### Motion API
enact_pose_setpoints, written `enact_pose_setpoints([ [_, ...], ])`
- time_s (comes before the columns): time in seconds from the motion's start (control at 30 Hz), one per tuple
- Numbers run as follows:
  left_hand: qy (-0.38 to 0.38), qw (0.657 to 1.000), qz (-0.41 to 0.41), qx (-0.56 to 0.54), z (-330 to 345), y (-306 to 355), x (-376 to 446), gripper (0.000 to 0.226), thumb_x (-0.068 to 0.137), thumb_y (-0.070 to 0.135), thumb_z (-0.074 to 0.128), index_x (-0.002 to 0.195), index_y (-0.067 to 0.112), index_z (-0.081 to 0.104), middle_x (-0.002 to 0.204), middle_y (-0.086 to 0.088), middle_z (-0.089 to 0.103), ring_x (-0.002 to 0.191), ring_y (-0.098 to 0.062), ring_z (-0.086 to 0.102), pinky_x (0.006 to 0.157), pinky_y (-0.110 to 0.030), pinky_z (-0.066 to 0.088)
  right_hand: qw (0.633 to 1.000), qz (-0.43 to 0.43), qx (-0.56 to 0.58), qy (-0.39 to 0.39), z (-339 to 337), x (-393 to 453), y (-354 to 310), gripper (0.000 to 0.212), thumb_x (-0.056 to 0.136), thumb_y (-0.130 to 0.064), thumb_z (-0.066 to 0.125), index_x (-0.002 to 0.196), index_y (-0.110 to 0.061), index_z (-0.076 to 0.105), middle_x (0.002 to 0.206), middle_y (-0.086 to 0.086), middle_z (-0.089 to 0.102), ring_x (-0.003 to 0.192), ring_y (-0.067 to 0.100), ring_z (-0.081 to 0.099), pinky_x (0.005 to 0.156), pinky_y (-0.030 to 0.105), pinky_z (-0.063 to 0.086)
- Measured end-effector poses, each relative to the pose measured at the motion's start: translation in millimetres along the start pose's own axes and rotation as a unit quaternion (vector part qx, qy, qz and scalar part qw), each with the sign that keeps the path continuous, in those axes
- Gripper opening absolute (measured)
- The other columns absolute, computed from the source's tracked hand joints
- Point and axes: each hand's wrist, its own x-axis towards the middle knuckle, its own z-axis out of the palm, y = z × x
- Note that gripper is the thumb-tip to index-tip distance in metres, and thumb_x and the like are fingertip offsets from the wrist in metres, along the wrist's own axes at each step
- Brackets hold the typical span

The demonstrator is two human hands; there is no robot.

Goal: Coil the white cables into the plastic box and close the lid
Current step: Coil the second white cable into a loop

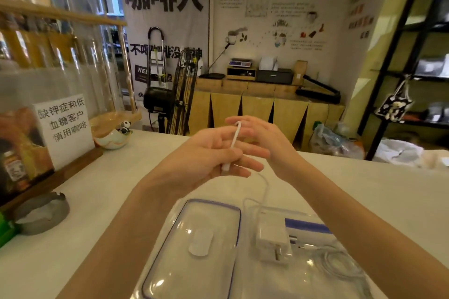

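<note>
Nearest on the pale table (102, 201) lie the clear lid (194, 245) and, just right of it, the open plastic box (313, 262) holding a white charger (273, 238) and a coiled cable. Above them the left hand (209, 160), palm up, pinches a white cable (234, 143) whose slack trails down toward the box. Behind it the right hand (264, 138) has its fingers spread, the cable looped over one fingertip.
</note>
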Motion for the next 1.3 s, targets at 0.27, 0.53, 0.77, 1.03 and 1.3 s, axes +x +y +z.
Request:
enact_pose_setpoints([
  [0.27, 0.068, 0.990, 0.039, -0.115, -26, -7, 22, 0.031, 0.078, 0.000, 0.029, 0.072, 0.005, 0.059, 0.042, 0.001, 0.042, 0.036, -0.007, 0.027, 0.034, -0.016, 0.022, 0.984, 0.044, -0.146, -0.094, 31, 5, 31, 0.028, 0.094, -0.026, 0.044, 0.110, -0.014, 0.064, 0.097, -0.003, 0.059, 0.080, -0.001, 0.051, 0.072, 0.011, 0.039],
  [0.53, 0.140, 0.956, 0.114, -0.233, -57, -24, 36, 0.031, 0.095, 0.020, 0.033, 0.097, 0.006, 0.061, 0.062, 0.001, 0.057, 0.049, -0.005, 0.047, 0.041, -0.014, 0.039, 0.966, 0.076, -0.140, -0.204, 52, -3, 34, 0.021, 0.090, -0.028, 0.050, 0.103, -0.015, 0.062, 0.098, -0.010, 0.063, 0.088, -0.001, 0.058, 0.085, 0.017, 0.044],
  [0.77, 0.247, 0.954, 0.164, -0.053, -70, -43, 46, 0.026, 0.096, 0.014, 0.034, 0.099, 0.008, 0.059, 0.083, -0.001, 0.074, 0.075, -0.009, 0.069, 0.068, -0.017, 0.055, 0.960, 0.061, -0.131, -0.241, 52, -10, -6, 0.021, 0.087, -0.020, 0.056, 0.108, -0.018, 0.055, 0.081, -0.005, 0.067, 0.079, 0.007, 0.063, 0.083, 0.020, 0.049],
  [1.03, 0.098, 0.970, 0.070, 0.210, -68, -36, 36, 0.028, 0.093, 0.018, 0.043, 0.085, 0.006, 0.066, 0.058, -0.004, 0.057, 0.051, -0.018, 0.046, 0.047, -0.021, 0.038, 0.971, 0.027, -0.141, -0.192, 25, -1, -40, 0.017, 0.090, -0.015, 0.051, 0.099, -0.008, 0.064, 0.058, 0.003, 0.055, 0.049, 0.008, 0.052, 0.054, 0.023, 0.054],
  [1.3, -0.141, 0.989, -0.012, -0.051, -73, -23, 24, 0.048, 0.090, 0.036, 0.029, 0.072, 0.009, 0.064, 0.039, 0.009, 0.043, 0.034, -0.004, 0.031, 0.041, -0.024, 0.019, 0.994, -0.045, -0.007, -0.101, 6, 1, -51, 0.015, 0.080, -0.010, 0.063, 0.095, -0.009, 0.065, 0.046, -0.004, 0.051, 0.039, 0.010, 0.039, 0.037, 0.018, 0.036],
])
